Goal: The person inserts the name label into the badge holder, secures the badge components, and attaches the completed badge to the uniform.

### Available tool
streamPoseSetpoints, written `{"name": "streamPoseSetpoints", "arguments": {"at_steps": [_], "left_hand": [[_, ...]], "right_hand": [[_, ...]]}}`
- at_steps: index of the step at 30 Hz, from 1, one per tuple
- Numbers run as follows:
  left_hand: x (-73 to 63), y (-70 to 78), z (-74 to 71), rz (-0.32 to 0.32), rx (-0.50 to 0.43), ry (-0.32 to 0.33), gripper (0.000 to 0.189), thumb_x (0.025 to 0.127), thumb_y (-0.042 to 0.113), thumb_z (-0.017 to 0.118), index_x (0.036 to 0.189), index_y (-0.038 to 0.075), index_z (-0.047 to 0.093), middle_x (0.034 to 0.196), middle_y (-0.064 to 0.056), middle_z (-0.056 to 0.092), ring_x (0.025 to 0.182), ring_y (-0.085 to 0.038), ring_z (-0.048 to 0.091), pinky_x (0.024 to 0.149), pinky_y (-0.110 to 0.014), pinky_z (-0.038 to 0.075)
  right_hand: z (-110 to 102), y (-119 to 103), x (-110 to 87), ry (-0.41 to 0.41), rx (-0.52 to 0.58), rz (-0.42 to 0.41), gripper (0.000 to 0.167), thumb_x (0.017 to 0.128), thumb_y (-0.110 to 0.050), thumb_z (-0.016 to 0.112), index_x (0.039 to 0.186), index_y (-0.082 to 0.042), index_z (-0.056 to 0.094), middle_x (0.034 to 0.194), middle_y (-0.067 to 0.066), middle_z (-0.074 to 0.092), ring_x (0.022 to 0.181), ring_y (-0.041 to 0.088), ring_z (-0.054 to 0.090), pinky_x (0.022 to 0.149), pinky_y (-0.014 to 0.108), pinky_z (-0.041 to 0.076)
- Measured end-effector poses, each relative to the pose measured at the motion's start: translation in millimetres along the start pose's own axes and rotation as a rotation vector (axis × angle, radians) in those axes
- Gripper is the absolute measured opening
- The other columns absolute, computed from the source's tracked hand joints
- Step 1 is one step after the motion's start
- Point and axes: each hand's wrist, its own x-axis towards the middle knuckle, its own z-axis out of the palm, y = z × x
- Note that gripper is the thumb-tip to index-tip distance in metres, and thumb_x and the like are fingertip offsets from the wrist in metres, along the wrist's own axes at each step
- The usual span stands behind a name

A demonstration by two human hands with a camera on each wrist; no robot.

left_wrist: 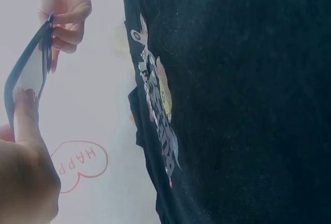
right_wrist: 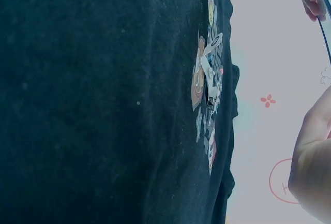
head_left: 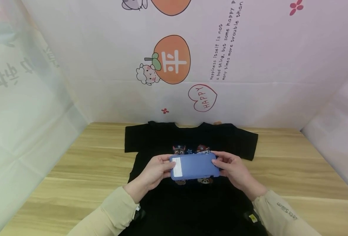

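Case (head_left: 197, 166), blue, flat and rectangular, in the air above a black T-shirt (head_left: 191, 209). Pinched at the left end by the left hand (head_left: 154, 172), with thumb on the upper face, at the edge of a white label (head_left: 178, 168); pinched at the right end by the right hand (head_left: 233, 168), thumb also on top. Below, T-shirt spread over a wood-grain bench (head_left: 82, 164), neckline toward the patterned wall (head_left: 250, 105), with a cartoon-dog print (head_left: 179, 149) on the chest, partly hidden by the case. In both wrist views, a visible gap between case and cloth. Label text too small to read.

For steady handling, probably best to support both ends evenly and press lightly with the thumbs. To show the whole label, perhaps slide the left thumb nearer the rim. Likely risk: a slip onto the T-shirt from a lopsided pinch; better to secure one end firmly before loosening the other.
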Motion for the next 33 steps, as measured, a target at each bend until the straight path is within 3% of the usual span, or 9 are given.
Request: {"name": "streamPoseSetpoints", "arguments": {"at_steps": [9, 16, 26, 29, 33], "left_hand": [[-2.1, -0.2, 2.8, -0.002, -0.020, 0.007, 0.035, 0.097, 0.002, 0.047, 0.130, -0.009, 0.047, 0.121, -0.026, 0.061, 0.095, -0.019, 0.067, 0.086, -0.038, 0.053], [-2.8, 3.0, 5.2, 0.010, -0.025, -0.015, 0.037, 0.097, 0.001, 0.046, 0.132, -0.011, 0.044, 0.122, -0.028, 0.059, 0.098, -0.020, 0.066, 0.086, -0.036, 0.053], [-2.3, 2.8, 6.2, 0.001, -0.026, -0.004, 0.037, 0.098, 0.001, 0.046, 0.132, -0.011, 0.044, 0.123, -0.028, 0.058, 0.099, -0.020, 0.066, 0.086, -0.035, 0.053], [-2.6, 2.3, 6.0, 0.001, -0.031, 0.002, 0.037, 0.097, 0.001, 0.046, 0.132, -0.011, 0.044, 0.122, -0.028, 0.059, 0.098, -0.020, 0.066, 0.086, -0.034, 0.054], [-2.5, 2.0, 5.6, 0.006, -0.032, 0.002, 0.037, 0.097, 0.001, 0.047, 0.131, -0.012, 0.045, 0.121, -0.028, 0.060, 0.096, -0.019, 0.066, 0.086, -0.035, 0.054]], "right_hand": [[0.9, 1.6, 0.5, -0.051, 0.006, -0.011, 0.025, 0.094, -0.013, 0.058, 0.105, -0.034, 0.068, 0.083, -0.005, 0.054, 0.082, 0.009, 0.055, 0.075, 0.031, 0.057], [1.3, 2.5, 0.8, -0.040, -0.011, -0.016, 0.027, 0.094, -0.013, 0.058, 0.101, -0.038, 0.066, 0.082, -0.004, 0.054, 0.079, 0.009, 0.055, 0.073, 0.029, 0.057], [2.2, 4.3, 1.5, -0.028, -0.006, 0.001, 0.025, 0.094, -0.014, 0.058, 0.103, -0.036, 0.065, 0.082, -0.003, 0.052, 0.080, 0.010, 0.055, 0.074, 0.030, 0.057], [2.8, 4.0, 1.1, -0.025, -0.007, 0.002, 0.024, 0.094, -0.014, 0.059, 0.109, -0.031, 0.066, 0.082, -0.003, 0.052, 0.079, 0.010, 0.055, 0.073, 0.030, 0.057], [3.5, 3.1, 1.6, -0.016, -0.015, -0.006, 0.033, 0.094, -0.013, 0.059, 0.127, -0.011, 0.060, 0.081, -0.003, 0.053, 0.078, 0.010, 0.055, 0.073, 0.030, 0.057]]}}
